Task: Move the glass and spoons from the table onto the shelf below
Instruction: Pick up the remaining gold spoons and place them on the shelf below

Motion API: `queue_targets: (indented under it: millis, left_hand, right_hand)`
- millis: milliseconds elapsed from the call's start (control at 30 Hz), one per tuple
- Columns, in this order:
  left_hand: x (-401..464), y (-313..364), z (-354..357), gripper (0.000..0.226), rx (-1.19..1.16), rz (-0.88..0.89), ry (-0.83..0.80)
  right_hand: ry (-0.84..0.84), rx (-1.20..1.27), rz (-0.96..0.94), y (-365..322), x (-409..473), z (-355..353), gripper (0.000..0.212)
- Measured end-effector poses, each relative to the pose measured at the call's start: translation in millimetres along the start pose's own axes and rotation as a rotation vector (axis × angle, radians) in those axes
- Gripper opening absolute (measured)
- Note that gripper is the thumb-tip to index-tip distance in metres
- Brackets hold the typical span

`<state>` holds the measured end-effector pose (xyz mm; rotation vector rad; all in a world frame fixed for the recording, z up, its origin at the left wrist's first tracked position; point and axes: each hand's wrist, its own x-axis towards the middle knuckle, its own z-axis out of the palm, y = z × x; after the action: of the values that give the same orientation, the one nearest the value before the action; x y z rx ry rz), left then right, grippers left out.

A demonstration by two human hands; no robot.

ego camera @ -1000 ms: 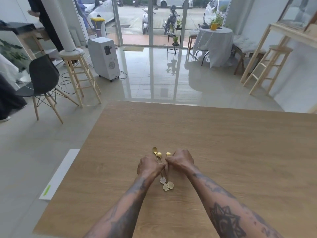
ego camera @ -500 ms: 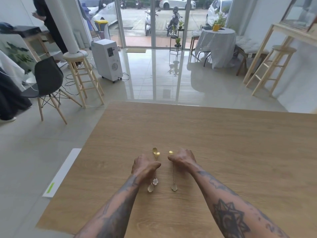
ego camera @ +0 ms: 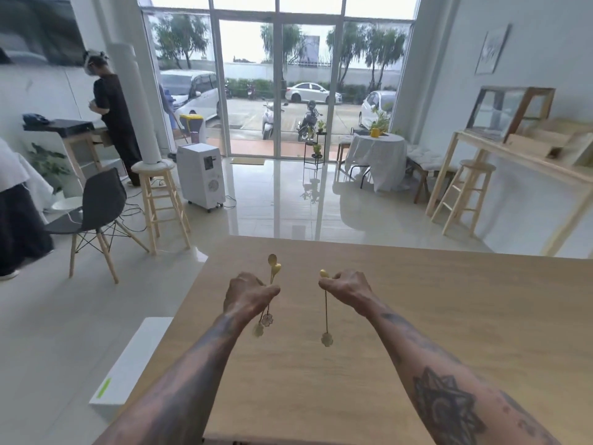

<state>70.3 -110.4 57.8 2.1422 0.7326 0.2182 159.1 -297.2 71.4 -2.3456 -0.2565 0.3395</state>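
Observation:
My left hand (ego camera: pixel 247 295) is closed around two thin gold spoons (ego camera: pixel 273 271), bowls pointing away, flower-shaped handle ends hanging below the fist. My right hand (ego camera: pixel 348 289) pinches a third gold spoon (ego camera: pixel 326 316) near its bowl, and its long handle hangs down to a flower end. Both hands are lifted above the wooden table (ego camera: pixel 449 316), apart from each other. No glass and no shelf are in view.
The table's left edge runs beside a white box (ego camera: pixel 128 364) on the tiled floor. Beyond stand a black chair (ego camera: pixel 96 207), wooden stools (ego camera: pixel 157 200), a white appliance (ego camera: pixel 202 175) and a person (ego camera: pixel 112 107) at a counter far left.
The spoons were lying on the table under both hands; now they are lifted off it, two in the left hand and one in the right. My head has tilted up.

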Motion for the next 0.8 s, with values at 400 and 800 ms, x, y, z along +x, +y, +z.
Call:
queue_targets:
  millis: [400,800]
  left_hand:
    - [-138,-32,-130,0.025,-0.02,0.146,0.067]
    - [-211,-172,-103,0.034,0.019,-0.043,-0.013]
  right_hand:
    - [0.081,0.105,-0.149,-82,-179,21,0.049]
    - [-0.117,0.04,0.02,-15,-250,145,0.027]
